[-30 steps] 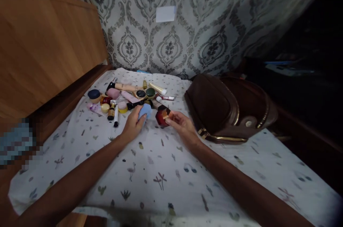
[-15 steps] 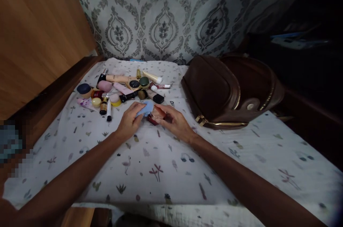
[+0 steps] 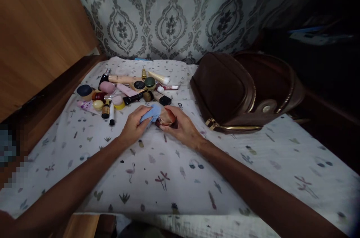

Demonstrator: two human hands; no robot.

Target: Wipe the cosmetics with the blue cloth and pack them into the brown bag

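My left hand (image 3: 135, 123) is closed around a crumpled light blue cloth (image 3: 152, 113). Pinched in my right hand (image 3: 184, 127) is a small, shiny peach-and-dark-red cosmetic container (image 3: 167, 117); its exact kind is unclear. The cloth touches the container's left side, and my fingers cover part of both. Just beyond my hands lies a group of cosmetics, among them a black-capped tube (image 3: 162, 98), a black tube (image 3: 135, 98), a pink rounded item (image 3: 107, 87) and a small gold-and-black bottle (image 3: 105, 110).
An unzipped brown leather bag (image 3: 225, 92) stands to the right on the white patterned cloth (image 3: 180, 178) covering the table. A wooden panel (image 3: 42, 32) rises at the left. Behind the table is a wall with grey damask pattern (image 3: 170, 24).
My right hand has turned the container slightly, showing more of its reddish-brown edge. The cloth stays pressed against it. The view has shifted a little.
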